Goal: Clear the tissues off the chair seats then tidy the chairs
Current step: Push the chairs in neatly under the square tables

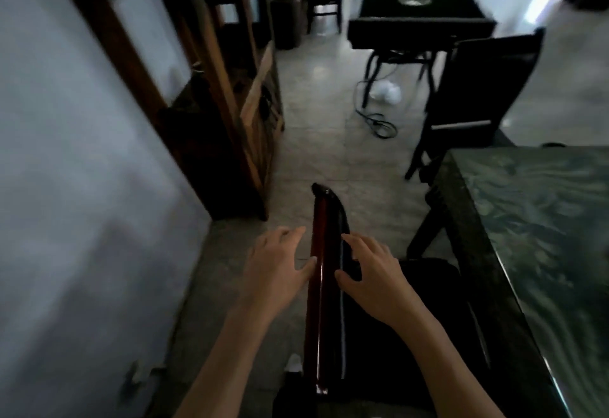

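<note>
- Fingers spread and only loosely bent, the left hand sits just to the left of a chair's glossy top rail, its thumb at or touching the wood; no closed grip shows.
- The right hand hangs just right of the rail over the dark backrest, fingers splayed and slightly curled, holding nothing. Whether they touch the chair cannot be told through the blur.
- The near chair stands close against the green marbled table, its seat facing the table; a second dark chair stands farther along.
- The step looks like tidying: both hands frame the backrest. The next move would call for closing on the rail from both sides and pushing the chair squarely under the table.
- A white crumpled lump, possibly tissue, lies on the floor under a black square table; it is too blurred to be sure.
- The near seat is too dark and part-hidden by the arms to show any tissue.
</note>
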Action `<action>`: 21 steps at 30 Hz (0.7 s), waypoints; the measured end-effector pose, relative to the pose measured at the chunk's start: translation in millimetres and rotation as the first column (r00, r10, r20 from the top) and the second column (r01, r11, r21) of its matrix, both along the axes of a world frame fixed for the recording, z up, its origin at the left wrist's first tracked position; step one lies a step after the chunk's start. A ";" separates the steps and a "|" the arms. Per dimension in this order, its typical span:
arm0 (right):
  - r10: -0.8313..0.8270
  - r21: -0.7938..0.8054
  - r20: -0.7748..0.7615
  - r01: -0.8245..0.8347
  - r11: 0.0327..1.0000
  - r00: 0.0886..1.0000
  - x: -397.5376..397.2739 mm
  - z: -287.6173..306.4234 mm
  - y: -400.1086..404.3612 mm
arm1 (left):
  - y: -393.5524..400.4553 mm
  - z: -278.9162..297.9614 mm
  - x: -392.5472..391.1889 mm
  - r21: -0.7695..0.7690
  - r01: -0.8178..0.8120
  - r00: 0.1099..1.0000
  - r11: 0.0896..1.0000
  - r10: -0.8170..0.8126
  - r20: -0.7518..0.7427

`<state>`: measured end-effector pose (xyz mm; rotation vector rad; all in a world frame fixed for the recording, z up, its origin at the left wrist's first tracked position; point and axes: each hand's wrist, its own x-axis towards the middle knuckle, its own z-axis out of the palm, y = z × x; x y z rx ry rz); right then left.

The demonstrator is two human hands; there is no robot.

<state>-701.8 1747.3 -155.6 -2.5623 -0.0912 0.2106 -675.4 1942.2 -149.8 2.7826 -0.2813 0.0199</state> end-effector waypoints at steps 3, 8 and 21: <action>-0.167 0.001 -0.005 0.167 0.986 0.986 9.8 0.4 -0.9 | -15.1 -4.0 41.6 0.010 0.192 0.981 0.981 -0.192 -0.014; -0.403 -0.001 -0.038 0.403 0.915 0.915 5.6 -0.1 -19.0 | -58.3 -12.0 84.5 0.000 0.431 0.901 0.903 -0.430 -0.064; -0.743 0.023 -0.054 0.744 0.667 0.668 -52.0 -19.0 -69.7 | -156.8 -24.8 87.2 -0.070 0.746 0.658 0.662 -0.750 -0.075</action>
